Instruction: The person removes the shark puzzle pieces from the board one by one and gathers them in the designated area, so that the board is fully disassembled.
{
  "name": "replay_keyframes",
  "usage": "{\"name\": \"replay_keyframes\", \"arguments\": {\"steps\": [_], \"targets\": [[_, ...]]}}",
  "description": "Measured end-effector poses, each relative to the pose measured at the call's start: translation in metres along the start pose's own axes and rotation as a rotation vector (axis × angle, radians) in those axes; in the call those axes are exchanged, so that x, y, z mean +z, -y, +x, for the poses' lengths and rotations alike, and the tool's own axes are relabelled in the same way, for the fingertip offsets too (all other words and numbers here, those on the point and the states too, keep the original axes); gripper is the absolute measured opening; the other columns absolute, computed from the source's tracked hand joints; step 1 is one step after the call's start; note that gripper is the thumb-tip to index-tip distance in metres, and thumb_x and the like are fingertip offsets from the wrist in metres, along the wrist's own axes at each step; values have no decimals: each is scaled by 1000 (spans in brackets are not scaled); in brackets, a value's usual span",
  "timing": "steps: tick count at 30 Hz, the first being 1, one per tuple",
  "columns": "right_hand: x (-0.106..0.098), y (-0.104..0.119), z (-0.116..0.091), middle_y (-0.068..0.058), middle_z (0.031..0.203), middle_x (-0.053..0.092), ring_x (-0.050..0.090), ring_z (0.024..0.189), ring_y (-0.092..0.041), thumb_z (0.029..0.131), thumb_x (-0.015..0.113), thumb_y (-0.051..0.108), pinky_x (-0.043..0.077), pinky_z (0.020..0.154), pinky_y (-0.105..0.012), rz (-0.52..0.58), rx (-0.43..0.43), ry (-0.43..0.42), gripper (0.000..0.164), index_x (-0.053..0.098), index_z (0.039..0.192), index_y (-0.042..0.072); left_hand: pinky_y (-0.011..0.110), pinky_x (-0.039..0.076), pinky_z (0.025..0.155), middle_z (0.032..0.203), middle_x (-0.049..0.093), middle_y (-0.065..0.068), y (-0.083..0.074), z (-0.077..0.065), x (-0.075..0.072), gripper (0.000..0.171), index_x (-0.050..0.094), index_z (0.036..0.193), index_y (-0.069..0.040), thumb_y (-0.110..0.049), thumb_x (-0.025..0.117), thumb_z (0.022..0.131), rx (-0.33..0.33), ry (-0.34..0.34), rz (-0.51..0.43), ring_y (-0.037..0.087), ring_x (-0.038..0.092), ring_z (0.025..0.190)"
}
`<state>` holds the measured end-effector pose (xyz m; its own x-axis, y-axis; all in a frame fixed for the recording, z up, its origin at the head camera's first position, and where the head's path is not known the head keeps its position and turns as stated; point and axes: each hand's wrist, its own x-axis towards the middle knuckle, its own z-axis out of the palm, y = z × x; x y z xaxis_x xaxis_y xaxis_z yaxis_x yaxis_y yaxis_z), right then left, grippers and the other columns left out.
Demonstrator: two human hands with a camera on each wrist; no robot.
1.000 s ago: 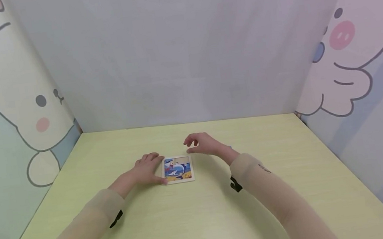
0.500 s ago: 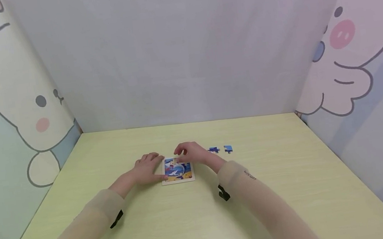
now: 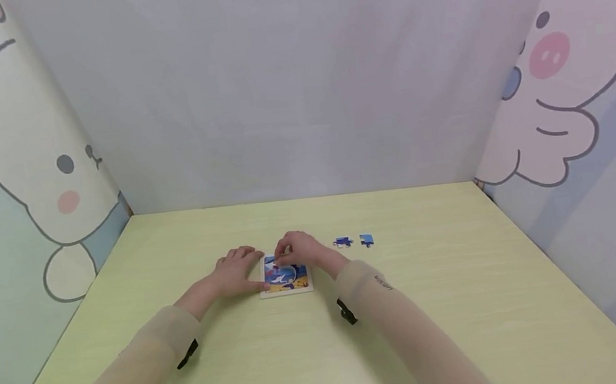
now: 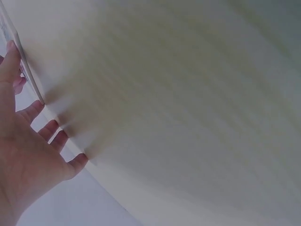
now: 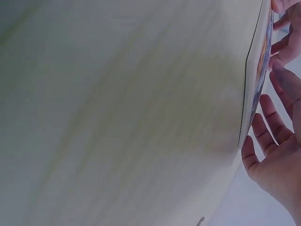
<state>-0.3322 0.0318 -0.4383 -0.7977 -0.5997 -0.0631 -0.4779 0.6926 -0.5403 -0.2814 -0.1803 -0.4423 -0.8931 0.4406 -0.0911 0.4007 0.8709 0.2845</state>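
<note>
A small square picture puzzle in a pale frame lies on the table, showing blue sea and a yellow seabed. My left hand rests at its left side with fingers spread and the thumb over the near left corner. In the left wrist view, the fingertips of that hand meet the tabletop and the frame's edge. Over the puzzle's upper part reaches my right hand, thumb and index tips close together at the picture. I cannot tell whether a piece is between them. The right wrist view shows its other fingers bent beside the frame.
Two loose blue puzzle pieces lie right of the frame: a darker one and a lighter one. The pale yellow table ends at a grey-white curtain behind, with cartoon-printed side walls.
My right hand has moved left and down from beyond the frame's far right corner onto the picture, its fingertips closing together. The two loose pieces have come into view. My left hand has stayed put.
</note>
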Motion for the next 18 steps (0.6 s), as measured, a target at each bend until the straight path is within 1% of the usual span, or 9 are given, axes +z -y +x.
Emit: {"name": "replay_keyframes", "arguments": {"steps": [5, 9, 15, 18], "targets": [[4, 5, 0, 6, 104, 58, 51, 97, -10, 84, 71, 36, 41, 92, -37, -83, 8, 1, 12, 71, 88, 24, 65, 28, 99, 146, 34, 17, -1, -1, 1, 86, 40, 143, -13, -64, 63, 78, -4, 3, -2, 41, 30, 133], [5, 7, 0, 4, 106, 57, 51, 98, -12, 84, 71, 39, 40, 93, -43, -127, 17, -2, 15, 71, 88, 24, 65, 28, 100, 146, 34, 17, -2, -3, -1, 85, 40, 143, -13, -63, 64, 78, -10, 8, -3, 40, 29, 133], [5, 5, 1, 3, 111, 58, 51, 103, -14, 84, 70, 36, 38, 98, -46, -120, 42, -4, 15, 72, 91, 23, 64, 30, 100, 145, 35, 17, -5, -2, -3, 85, 40, 143, -13, -62, 65, 78, -12, 11, 8, 40, 30, 132], [5, 4, 2, 3, 110, 58, 51, 102, -14, 85, 71, 35, 37, 98, -47, -101, 34, -5, 14, 72, 91, 22, 64, 31, 99, 144, 36, 16, -5, 0, -3, 85, 41, 142, -13, -62, 65, 77, -13, 5, 13, 40, 32, 131]]}}
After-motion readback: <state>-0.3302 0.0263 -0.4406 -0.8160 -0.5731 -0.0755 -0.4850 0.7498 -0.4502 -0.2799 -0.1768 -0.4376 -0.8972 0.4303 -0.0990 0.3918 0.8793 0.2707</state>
